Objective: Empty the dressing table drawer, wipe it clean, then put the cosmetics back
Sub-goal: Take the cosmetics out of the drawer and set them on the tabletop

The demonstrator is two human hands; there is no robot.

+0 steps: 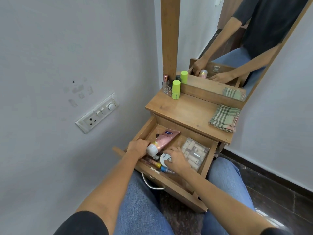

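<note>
The wooden drawer (205,168) of the dressing table is pulled out over my lap. Inside it lies a pink tube with a white cap (166,137), and my left hand (138,147) grips the tube at its cap end. My right hand (176,158) has its fingers curled over a round white jar (165,158). A clear case of small bottles (194,152) sits at the drawer's right. Pens and slim tubes (159,166) lie along the front wall.
On the tabletop (189,112) stand a lime-green bottle (176,89), a glass perfume bottle (165,84) and small dark bottles at the back left. A folded checked cloth (224,118) lies at the right. A mirror (228,48) rises behind, and a wall with a switch panel (97,113) is at the left.
</note>
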